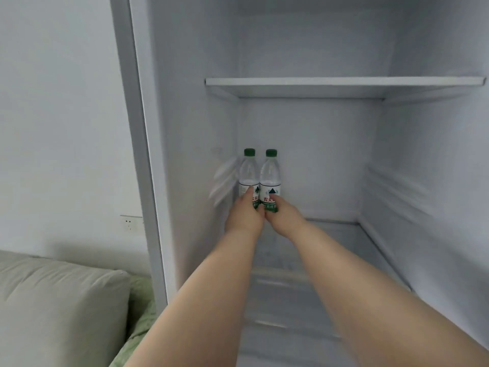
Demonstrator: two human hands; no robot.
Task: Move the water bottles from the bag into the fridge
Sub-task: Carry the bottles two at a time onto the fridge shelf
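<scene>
Because the left hand (244, 217) and the right hand (285, 218) were in front, the bottoms of the left bottle (248, 172) and the right bottle (270, 176) could not be seen. The two bottles stood side by side, touching, in the back left corner of the fridge (312, 144), on the lower glass shelf (333, 234). Both stood straight up, long way up and down, with their green caps (249, 152) on top. Their labels (270, 194) faced out, but the hands covered part of the writing.

The left hand held the left bottle low down, with its thumb up on the label. The right hand held the right bottle low down too, with its thumb on the label. The other fingers went round behind the bottles, so how far they wrapped could not be told. The two hands looked to touch each other.

A white shelf (344, 82) sat well above the caps. The right side of the fridge was cut off by the picture's edge. The ribs on its side walls looked blurry. Left of the fridge were a pale sofa cushion (60, 308), a green cloth (143, 313) beside it, and a wall socket (131, 223) too small to see well.
</scene>
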